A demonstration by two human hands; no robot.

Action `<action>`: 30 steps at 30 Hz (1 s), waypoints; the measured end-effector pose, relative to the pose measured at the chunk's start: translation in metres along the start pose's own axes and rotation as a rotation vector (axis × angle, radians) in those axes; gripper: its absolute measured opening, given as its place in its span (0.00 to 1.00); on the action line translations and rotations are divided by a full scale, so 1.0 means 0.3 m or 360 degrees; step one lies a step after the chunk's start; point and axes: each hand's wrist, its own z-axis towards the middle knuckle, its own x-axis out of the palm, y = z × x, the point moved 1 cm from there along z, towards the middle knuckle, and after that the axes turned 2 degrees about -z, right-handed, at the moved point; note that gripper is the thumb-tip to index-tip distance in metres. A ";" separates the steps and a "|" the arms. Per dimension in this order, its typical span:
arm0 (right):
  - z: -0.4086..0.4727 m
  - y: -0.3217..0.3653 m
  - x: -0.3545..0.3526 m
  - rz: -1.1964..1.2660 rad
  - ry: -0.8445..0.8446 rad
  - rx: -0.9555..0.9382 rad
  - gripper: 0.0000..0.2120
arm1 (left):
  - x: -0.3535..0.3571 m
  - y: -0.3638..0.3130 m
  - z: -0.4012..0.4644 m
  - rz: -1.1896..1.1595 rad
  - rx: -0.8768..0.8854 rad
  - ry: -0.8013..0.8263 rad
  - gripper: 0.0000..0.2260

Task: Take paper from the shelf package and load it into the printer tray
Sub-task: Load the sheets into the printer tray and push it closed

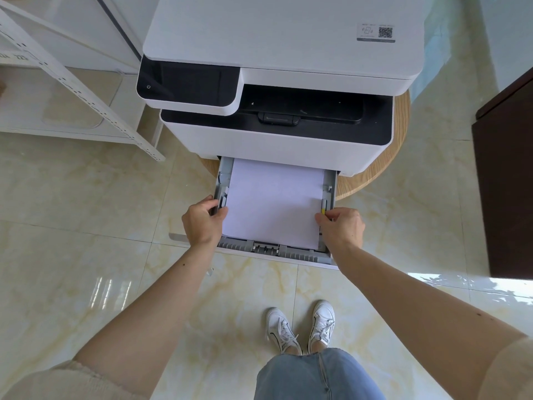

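A white printer (282, 53) stands on a round wooden stool, and its grey paper tray (268, 251) is pulled out toward me. A white paper stack (274, 203) lies flat inside the tray. My left hand (202, 223) grips the tray's left side guide beside the paper's left edge. My right hand (341, 226) pinches the right side guide with its yellow tab (323, 210), against the paper's right edge. The shelf package is not in view.
A white metal shelf frame (86, 90) stands at the left. A dark brown cabinet (504, 168) stands at the right. The round wooden stool (383, 163) juts out beneath the printer. My feet in white sneakers (300, 327) rest on glossy marble floor tiles.
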 end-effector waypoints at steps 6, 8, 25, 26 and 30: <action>-0.004 0.006 -0.006 -0.0040 0.0019 -0.0038 0.05 | -0.010 0.001 -0.005 -0.0043 0.0045 0.0088 0.06; -0.009 0.005 -0.013 -0.0055 0.0058 -0.0078 0.07 | -0.016 0.010 -0.007 -0.0034 0.0096 0.0165 0.09; -0.136 -0.055 -0.078 -0.0592 0.0672 -0.0527 0.66 | -0.179 0.073 -0.001 0.0470 0.0260 0.1127 0.54; -0.137 -0.054 -0.077 -0.0574 0.0674 -0.0523 0.65 | -0.178 0.077 0.002 0.0468 0.0260 0.1128 0.54; -0.134 -0.055 -0.079 -0.0511 0.0645 -0.0530 0.62 | -0.178 0.090 0.015 0.0447 0.0261 0.1130 0.54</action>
